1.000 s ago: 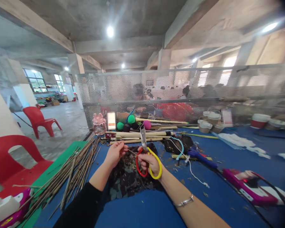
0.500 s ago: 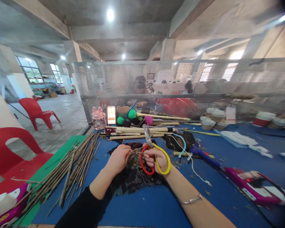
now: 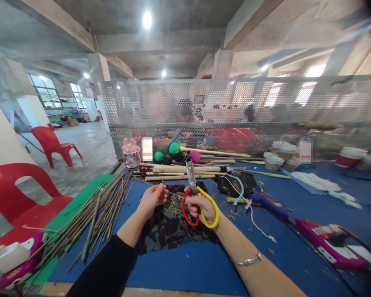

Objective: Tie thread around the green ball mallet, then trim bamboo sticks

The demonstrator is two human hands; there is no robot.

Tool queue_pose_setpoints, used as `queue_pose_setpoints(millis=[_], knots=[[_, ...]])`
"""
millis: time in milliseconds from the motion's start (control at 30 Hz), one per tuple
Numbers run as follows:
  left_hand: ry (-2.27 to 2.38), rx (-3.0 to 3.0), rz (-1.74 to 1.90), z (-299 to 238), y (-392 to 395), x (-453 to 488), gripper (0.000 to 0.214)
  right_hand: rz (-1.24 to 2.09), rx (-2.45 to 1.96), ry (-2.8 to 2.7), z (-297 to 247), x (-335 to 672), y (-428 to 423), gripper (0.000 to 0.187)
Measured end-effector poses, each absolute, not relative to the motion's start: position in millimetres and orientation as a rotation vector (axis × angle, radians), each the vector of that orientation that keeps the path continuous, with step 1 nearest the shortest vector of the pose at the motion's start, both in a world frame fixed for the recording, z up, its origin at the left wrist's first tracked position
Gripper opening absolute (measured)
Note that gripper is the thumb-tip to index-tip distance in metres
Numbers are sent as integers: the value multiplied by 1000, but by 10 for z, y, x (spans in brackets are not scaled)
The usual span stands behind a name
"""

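Observation:
My right hand (image 3: 204, 207) is closed around scissors (image 3: 217, 214) with one red and one yellow handle; their blades point up and away, slightly parted. My left hand (image 3: 152, 201) is pinched, and a thin twig (image 3: 174, 194) runs from its fingertips toward my right hand. Where its far end stops is hard to make out. Under both hands lies a dark camouflage cloth (image 3: 170, 235) strewn with small brown plant bits (image 3: 174, 207). To the left a bundle of long brown sticks (image 3: 100, 214) spreads over the green and blue table covering.
Pale sticks (image 3: 185, 169) and green and pink yarn balls (image 3: 194, 156) lie at the back by a perforated metal screen (image 3: 160, 107). A pink-lidded bottle (image 3: 131, 154) stands there. Purple devices (image 3: 336, 247) sit at both sides. Red chairs (image 3: 27, 198) stand left; a person is behind the screen.
My left hand has moved left, away from my right hand, with the twig in its fingers. The scissors stay in my right hand. The whole view has shifted slightly.

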State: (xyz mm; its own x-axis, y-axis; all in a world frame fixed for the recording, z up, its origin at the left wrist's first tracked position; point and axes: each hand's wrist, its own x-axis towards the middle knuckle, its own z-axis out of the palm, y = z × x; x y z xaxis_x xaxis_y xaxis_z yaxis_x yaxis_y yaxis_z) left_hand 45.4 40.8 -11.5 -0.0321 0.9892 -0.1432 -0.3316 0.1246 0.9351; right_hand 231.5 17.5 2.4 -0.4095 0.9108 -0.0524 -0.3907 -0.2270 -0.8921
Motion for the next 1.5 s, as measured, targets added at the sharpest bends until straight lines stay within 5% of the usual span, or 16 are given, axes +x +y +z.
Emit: queue_pose_setpoints(millis=[333, 567, 1133, 1500], knots=[[853, 868, 1100, -107, 182, 694, 32, 1484, -910, -1309, -78, 2089, 72, 34], [939, 983, 1166, -108, 234, 648, 30, 800, -1305, -1868, 69, 2350, 122, 50], [1104, 1366, 1047, -120, 184, 689, 30, 669, -1313, -1983, -154, 2269, 201, 35], [895, 1130, 1251, -129, 201, 708, 31, 478, -1408, -1985, -192, 2338, 249, 53]])
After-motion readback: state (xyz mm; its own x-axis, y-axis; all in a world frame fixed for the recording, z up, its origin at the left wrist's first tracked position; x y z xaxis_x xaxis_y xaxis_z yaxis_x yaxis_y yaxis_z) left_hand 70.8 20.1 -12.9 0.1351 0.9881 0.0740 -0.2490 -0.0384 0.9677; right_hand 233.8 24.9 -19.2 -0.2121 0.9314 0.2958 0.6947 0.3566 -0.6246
